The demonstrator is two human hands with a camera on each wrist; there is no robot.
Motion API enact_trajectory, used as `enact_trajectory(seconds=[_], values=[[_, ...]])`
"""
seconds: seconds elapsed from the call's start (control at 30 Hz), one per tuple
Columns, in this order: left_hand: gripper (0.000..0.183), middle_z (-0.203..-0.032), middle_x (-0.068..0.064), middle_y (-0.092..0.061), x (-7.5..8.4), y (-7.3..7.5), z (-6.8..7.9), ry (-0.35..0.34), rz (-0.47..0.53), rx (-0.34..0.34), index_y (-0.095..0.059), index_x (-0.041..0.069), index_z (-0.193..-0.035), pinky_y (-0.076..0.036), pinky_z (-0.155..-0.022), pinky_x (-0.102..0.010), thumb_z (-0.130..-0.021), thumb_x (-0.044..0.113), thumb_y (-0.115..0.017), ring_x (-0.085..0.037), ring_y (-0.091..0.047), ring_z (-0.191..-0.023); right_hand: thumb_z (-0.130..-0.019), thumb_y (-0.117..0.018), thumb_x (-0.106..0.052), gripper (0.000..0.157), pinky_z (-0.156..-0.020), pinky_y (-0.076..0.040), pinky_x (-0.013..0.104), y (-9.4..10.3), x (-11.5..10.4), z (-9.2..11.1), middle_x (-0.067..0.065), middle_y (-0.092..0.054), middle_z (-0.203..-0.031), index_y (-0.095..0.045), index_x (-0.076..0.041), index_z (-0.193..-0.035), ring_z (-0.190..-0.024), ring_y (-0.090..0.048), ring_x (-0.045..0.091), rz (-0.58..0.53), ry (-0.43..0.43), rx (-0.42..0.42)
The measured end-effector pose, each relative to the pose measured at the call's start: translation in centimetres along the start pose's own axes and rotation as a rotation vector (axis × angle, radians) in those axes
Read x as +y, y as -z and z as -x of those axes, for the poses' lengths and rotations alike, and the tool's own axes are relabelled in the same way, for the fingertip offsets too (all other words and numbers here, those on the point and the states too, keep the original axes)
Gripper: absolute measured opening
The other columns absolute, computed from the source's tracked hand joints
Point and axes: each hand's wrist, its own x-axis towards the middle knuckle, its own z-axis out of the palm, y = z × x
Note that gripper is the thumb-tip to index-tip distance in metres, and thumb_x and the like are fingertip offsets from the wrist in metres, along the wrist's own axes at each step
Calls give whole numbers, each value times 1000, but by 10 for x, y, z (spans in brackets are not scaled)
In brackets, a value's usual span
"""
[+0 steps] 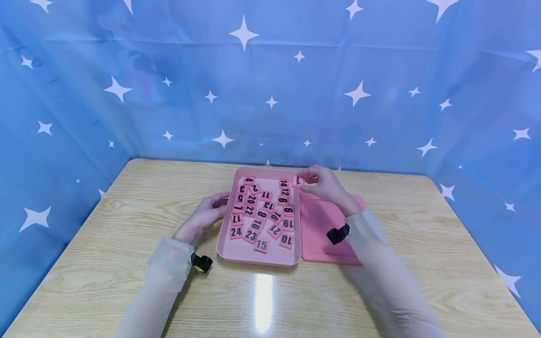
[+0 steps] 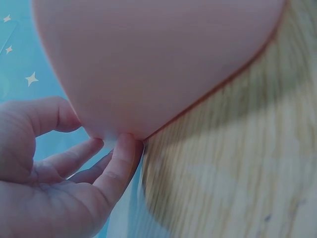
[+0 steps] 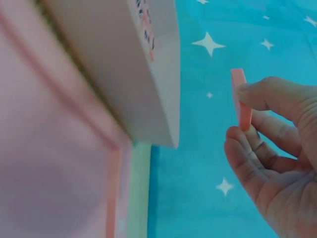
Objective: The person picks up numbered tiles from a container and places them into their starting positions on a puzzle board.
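A pink number tile (image 1: 298,180) marked 1 is pinched between the thumb and fingers of my right hand (image 1: 323,184), at the far right corner of a light pink tray (image 1: 270,257). In the right wrist view the tile (image 3: 241,99) stands edge-on in the fingertips, raised beside the tray wall (image 3: 119,69). Several other number tiles (image 1: 262,214) lie in the tray, mostly flat and in loose columns at the left and right. With its fingertips, my left hand (image 1: 207,213) touches the tray's left outer wall; in its wrist view the fingers (image 2: 124,153) rest against that wall.
A darker pink board (image 1: 321,225) with a raised edge lies right of the tray, partly under my right forearm. Everything sits on a wood-grain table (image 1: 160,188). A blue curtain (image 1: 262,117) with white stars hangs behind the table.
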Motion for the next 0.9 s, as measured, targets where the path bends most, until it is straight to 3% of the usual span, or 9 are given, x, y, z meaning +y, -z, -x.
enact_trajectory(seconds=[0.2,0.43,0.67,0.9], values=[[54,-137,-27,-42,-1,1,0,-12,16,-2,-33,-4,-142,-44,-98,-39,-91,2,-51,-38,-44,-123,-77,-70,1,34,-83,-52,42,10,15,15,19,-64,-99,-65,5,-110,-88,-59,29,21,-72,-12],[52,-131,-28,-46,-1,2,5,-80,7,-12,-37,-6,-139,-48,-93,-36,-91,6,-54,-35,-48,-117,-78,-68,5,32,-81,-53,41,12,31,33,19,-64,-99,-65,7,-110,-88,-59,29,56,-154,-66],[52,-135,-27,-43,-2,0,0,-27,14,-5,-34,-5,-141,-45,-97,-39,-92,1,-50,-38,-44,-123,-77,-72,1,29,-73,-51,33,6,39,44,15,-64,-94,-67,6,-104,-82,-59,25,88,-186,-133],[53,-137,-29,-40,-1,0,1,-29,28,-9,-32,-6,-142,-44,-99,-39,-90,-3,-46,-39,-41,-125,-75,-74,2,27,-65,-50,26,1,45,48,11,-64,-85,-68,5,-100,-74,-58,18,100,-210,-193]])
